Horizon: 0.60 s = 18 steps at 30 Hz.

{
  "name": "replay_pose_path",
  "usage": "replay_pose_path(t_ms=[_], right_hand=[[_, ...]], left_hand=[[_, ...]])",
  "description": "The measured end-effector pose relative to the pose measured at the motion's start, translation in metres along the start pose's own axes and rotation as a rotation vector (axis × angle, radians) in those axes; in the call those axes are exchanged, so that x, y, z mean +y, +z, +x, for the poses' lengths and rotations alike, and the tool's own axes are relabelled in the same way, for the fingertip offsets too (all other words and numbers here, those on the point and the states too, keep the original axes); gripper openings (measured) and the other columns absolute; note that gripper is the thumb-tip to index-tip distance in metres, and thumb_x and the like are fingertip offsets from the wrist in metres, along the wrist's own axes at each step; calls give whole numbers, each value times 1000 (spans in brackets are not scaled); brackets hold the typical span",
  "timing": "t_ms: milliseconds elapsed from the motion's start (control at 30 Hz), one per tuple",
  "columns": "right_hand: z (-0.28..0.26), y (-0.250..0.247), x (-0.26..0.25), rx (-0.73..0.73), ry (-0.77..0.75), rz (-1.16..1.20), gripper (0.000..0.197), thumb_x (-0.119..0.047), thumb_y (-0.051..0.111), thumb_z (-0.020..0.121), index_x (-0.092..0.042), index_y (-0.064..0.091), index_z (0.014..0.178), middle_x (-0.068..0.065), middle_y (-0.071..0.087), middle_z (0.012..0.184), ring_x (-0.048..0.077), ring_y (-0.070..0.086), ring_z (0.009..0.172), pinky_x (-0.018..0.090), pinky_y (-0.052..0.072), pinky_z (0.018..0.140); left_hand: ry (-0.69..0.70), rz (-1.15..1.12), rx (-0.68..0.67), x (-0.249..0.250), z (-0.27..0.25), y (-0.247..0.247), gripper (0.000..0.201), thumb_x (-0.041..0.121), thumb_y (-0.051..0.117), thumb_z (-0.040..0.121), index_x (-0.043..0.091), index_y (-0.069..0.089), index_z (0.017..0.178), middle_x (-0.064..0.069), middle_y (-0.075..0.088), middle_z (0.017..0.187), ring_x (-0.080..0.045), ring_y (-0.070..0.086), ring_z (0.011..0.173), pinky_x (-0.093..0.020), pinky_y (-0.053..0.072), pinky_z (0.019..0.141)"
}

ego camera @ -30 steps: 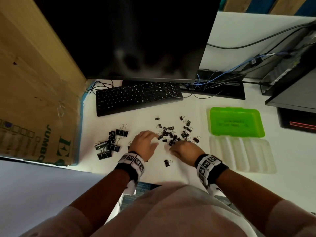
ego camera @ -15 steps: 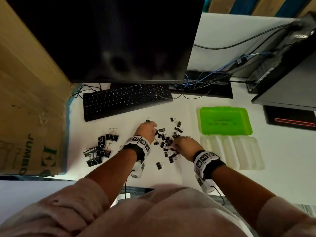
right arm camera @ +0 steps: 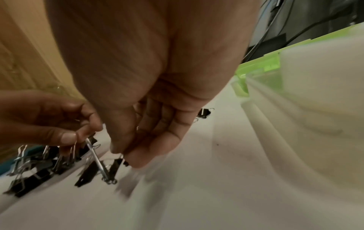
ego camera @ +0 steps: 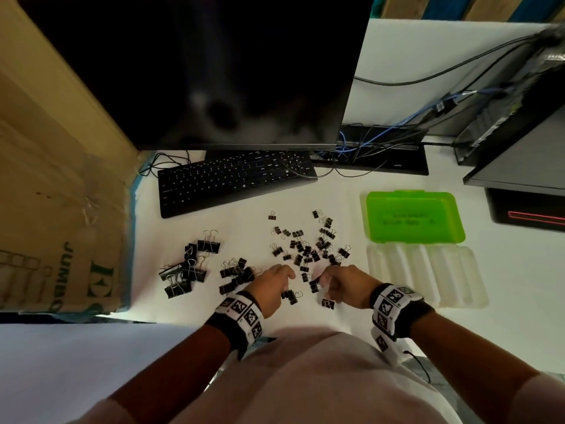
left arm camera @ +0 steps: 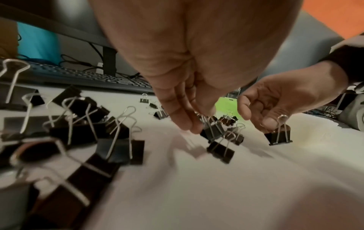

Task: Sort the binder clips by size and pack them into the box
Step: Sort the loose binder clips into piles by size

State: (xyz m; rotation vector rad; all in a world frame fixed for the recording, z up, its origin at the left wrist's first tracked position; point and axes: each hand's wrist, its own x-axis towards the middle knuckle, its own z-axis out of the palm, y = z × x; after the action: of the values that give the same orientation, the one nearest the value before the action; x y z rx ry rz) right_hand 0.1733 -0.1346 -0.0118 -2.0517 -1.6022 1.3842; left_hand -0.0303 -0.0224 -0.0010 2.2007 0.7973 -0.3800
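Several small black binder clips [ego camera: 305, 249] lie scattered mid-desk. To their left sit a heap of medium clips [ego camera: 237, 273] and a group of large clips [ego camera: 189, 267]. My left hand [ego camera: 286, 275] is at the near edge of the small clips, thumb and forefinger pinching the wire handle of a small clip [right arm camera: 86, 174]. My right hand [ego camera: 324, 278], close beside it, pinches another small clip [left arm camera: 279, 135] by its handle. The open green box [ego camera: 414, 217] lies to the right with its clear lid [ego camera: 428, 276] folded out toward me.
A black keyboard [ego camera: 235, 182] and a dark monitor [ego camera: 214, 71] stand behind the clips. A cardboard box [ego camera: 55, 194] walls the left side. Cables [ego camera: 367, 154] and black computer cases [ego camera: 519, 166] fill the back right. One stray small clip [ego camera: 327, 303] lies under my right hand.
My left hand has pulled back from the far side of the small clips to their near edge, beside the right hand. The right hand has stayed at the near edge and now pinches a clip.
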Motion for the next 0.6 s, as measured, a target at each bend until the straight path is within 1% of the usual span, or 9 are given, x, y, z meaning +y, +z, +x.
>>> replay_pose_path(t_ms=[67, 133, 167, 267, 333, 400, 467, 500, 600], right_hand=[[1, 5, -7, -43, 1, 41, 17, -11, 64, 81, -21, 57, 93, -7, 63, 69, 6, 61, 61, 15, 46, 63], [4, 9, -15, -63, -30, 6, 13, -9, 64, 82, -19, 58, 87, -16, 57, 65, -8, 56, 54, 9, 42, 58], [6, 12, -18, -68, -48, -38, 11, -9, 64, 82, -19, 60, 84, -18, 56, 65, -10, 54, 54, 7, 39, 57], [12, 19, -25, -76, -92, -102, 14, -9, 61, 81, -23, 60, 79, -20, 54, 67, -9, 50, 62, 5, 36, 61], [12, 17, -27, -57, -114, -116, 12, -9, 60, 82, -21, 62, 79, -21, 54, 67, -8, 50, 62, 4, 35, 63], [11, 10, -28, 45, -129, -161, 7, -13, 58, 85, -19, 62, 84, -15, 63, 74, 2, 56, 67, 14, 42, 68], [11, 0, -25, 185, -90, -191, 4, -20, 58, 88, -19, 60, 91, -2, 69, 90, 16, 63, 81, 26, 48, 74], [11, -4, -25, 227, -59, -202, 10, -25, 59, 88, -18, 59, 95, 2, 68, 97, 22, 63, 86, 29, 48, 76], [15, -3, -29, 163, 6, -312, 25, -35, 60, 88, -13, 63, 99, 9, 64, 104, 29, 62, 93, 34, 49, 79]], left_hand=[[-1, 9, 3, -5, -3, 6, 54, -16, 38, 76, 17, 46, 118, 3, 49, 97, -19, 55, 90, -38, 50, 85], [-9, 26, 18, -9, -7, 12, 52, -14, 39, 78, 17, 46, 118, -1, 53, 102, -20, 56, 90, -39, 51, 83], [-13, 31, 27, -10, -8, 14, 49, -13, 40, 80, 17, 47, 119, -3, 54, 105, -20, 56, 90, -38, 51, 83], [-29, 4, 51, -11, -10, 21, 34, 1, 48, 90, 15, 48, 121, -4, 53, 112, -20, 56, 97, -34, 49, 86], [-27, -9, 70, -10, -11, 19, 29, 12, 50, 93, 16, 48, 122, -3, 51, 118, -20, 56, 101, -31, 47, 88], [-3, -33, 143, -9, -7, 11, 28, 13, 48, 94, 16, 50, 122, -1, 49, 122, -20, 55, 103, -31, 47, 91], [15, -59, 235, -6, 2, 0, 29, 12, 48, 95, 18, 50, 122, 2, 45, 125, -16, 55, 102, -26, 46, 93], [22, -55, 257, -4, 9, -4, 31, 13, 49, 94, 20, 50, 124, 4, 44, 126, -15, 54, 102, -23, 44, 93], [78, 11, 215, 5, 32, -8, 36, 18, 54, 93, 25, 50, 128, 2, 45, 127, -15, 48, 114, -26, 39, 101]])
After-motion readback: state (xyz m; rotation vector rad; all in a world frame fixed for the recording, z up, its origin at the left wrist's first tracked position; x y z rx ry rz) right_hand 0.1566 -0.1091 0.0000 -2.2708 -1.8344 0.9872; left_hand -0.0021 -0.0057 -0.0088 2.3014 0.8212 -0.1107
